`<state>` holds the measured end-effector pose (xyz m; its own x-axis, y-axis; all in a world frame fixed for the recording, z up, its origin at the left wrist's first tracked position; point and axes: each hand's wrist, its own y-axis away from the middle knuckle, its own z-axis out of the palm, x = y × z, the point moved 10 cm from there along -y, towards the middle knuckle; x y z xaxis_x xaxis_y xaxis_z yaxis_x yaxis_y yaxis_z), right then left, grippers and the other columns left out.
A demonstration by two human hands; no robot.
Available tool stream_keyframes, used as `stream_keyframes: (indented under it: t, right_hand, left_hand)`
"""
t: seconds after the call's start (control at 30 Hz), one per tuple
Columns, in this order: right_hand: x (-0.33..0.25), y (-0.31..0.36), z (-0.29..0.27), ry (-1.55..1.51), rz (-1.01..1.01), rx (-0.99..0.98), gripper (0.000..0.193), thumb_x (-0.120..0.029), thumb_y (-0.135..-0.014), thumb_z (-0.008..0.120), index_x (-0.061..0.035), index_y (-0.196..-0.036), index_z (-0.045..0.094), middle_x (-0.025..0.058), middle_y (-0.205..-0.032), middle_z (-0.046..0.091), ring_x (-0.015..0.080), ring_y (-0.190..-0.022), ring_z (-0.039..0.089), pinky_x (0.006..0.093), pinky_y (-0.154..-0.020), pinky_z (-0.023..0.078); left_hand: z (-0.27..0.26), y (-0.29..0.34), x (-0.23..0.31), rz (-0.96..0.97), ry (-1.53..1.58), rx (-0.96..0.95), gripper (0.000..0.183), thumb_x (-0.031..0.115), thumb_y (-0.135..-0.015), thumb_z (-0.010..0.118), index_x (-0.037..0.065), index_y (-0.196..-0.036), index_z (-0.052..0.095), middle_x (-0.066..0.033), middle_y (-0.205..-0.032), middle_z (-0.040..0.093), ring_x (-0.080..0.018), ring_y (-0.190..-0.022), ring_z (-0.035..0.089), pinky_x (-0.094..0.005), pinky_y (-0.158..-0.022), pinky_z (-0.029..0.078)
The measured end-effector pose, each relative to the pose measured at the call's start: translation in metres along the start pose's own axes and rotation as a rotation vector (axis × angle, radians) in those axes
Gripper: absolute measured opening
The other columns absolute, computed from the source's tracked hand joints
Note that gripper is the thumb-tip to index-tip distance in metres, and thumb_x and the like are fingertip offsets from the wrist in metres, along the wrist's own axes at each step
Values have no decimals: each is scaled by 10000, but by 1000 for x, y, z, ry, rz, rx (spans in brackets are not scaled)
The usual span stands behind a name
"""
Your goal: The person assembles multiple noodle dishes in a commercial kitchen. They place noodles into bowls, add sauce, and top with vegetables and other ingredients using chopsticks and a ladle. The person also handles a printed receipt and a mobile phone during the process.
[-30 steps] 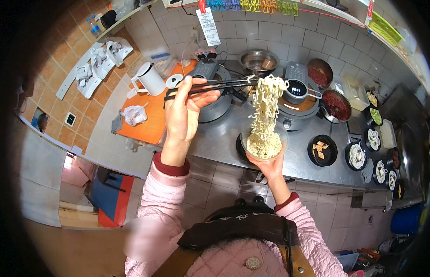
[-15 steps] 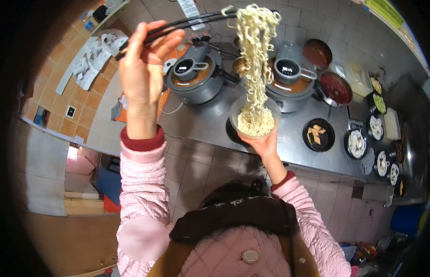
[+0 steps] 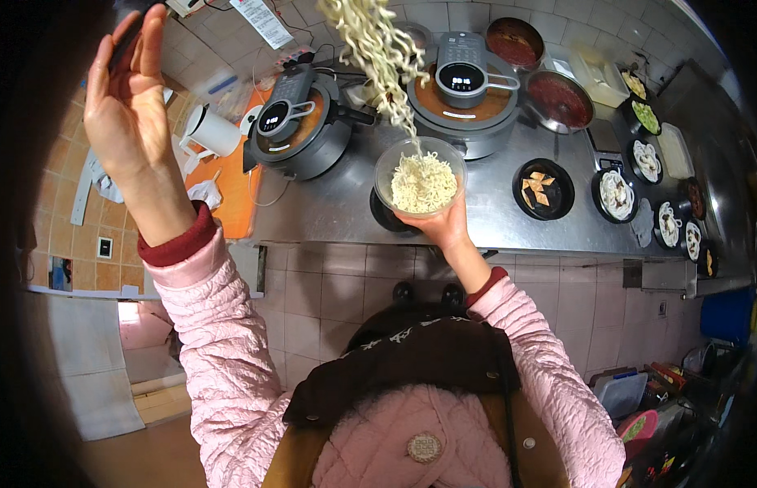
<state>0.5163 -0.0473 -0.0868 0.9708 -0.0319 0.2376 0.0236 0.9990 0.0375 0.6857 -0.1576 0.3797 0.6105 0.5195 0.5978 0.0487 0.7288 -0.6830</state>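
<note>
My left hand (image 3: pixel 134 122) is raised high at the upper left, its fingers closed around dark chopsticks (image 3: pixel 130 37) whose far ends lie beyond the upper edge of the picture. A long bunch of pale wavy noodles (image 3: pixel 377 65) hangs from that edge, its lower strands trailing into a clear round bowl (image 3: pixel 380 185). Beneath the bowl, my right hand (image 3: pixel 443 226) grips it from below, above the counter's front edge. More curly noodles (image 3: pixel 419 183) lie heaped inside it.
Two grey round cookers (image 3: pixel 309 150) (image 3: pixel 476 134) stand behind the bowl on the steel counter (image 3: pixel 484 220). Right of them are pans of red sauce (image 3: pixel 557 98), a black dish of tan pieces (image 3: pixel 543 210) and several small food dishes. A white jug (image 3: pixel 212 132) stands at left.
My left hand has gone up and to the left, lifting the noodles higher until their top leaves the picture. The view has shifted; my right hand still supports the bowl.
</note>
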Motion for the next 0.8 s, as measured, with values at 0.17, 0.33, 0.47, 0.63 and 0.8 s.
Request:
stream_keyframes:
  t: [0.17,0.33,0.47,0.63,0.8]
  right_hand:
    - [-5,-5,-10,70,-74,20,701,-649,-893,441,-212,-1440,429,98,-1489,417,379,-1355,378,643,-1056,301]
    - [-14,2,-19,130,-122,26,738,-685,-888,427,-226,-1465,392,106,-1512,388,397,-1376,352,664,-1056,300]
    - [-34,24,-35,140,-180,97,760,-683,-876,463,-227,-1477,371,126,-1510,383,413,-1370,359,687,-1040,311]
    - [-67,60,-54,307,-273,230,779,-698,-877,466,-218,-1482,357,123,-1511,378,406,-1357,382,698,-1026,321]
    - [-84,82,-60,355,-333,246,764,-678,-898,458,-205,-1487,341,120,-1507,382,399,-1352,391,692,-1013,349]
  left_hand:
    - [6,-7,6,63,-59,60,330,16,-986,441,-246,-1183,473,-384,-1220,528,-407,-1205,536,-406,-1057,495]
    - [-10,-33,-11,-40,151,-163,309,-10,-984,417,-253,-1161,486,-388,-1245,507,-420,-1195,538,-404,-1048,506]
    - [-8,-23,-28,-270,525,-624,299,-4,-979,446,-246,-1147,495,-370,-1215,535,-416,-1176,554,-403,-1039,515]
    - [-59,7,-81,-449,485,-490,349,123,-996,488,-193,-1137,541,-342,-1109,613,-369,-1091,632,-393,-1026,507]
    - [-132,99,-167,-575,24,-154,336,214,-1010,509,-98,-1091,606,-234,-1000,673,-310,-882,708,-358,-830,584]
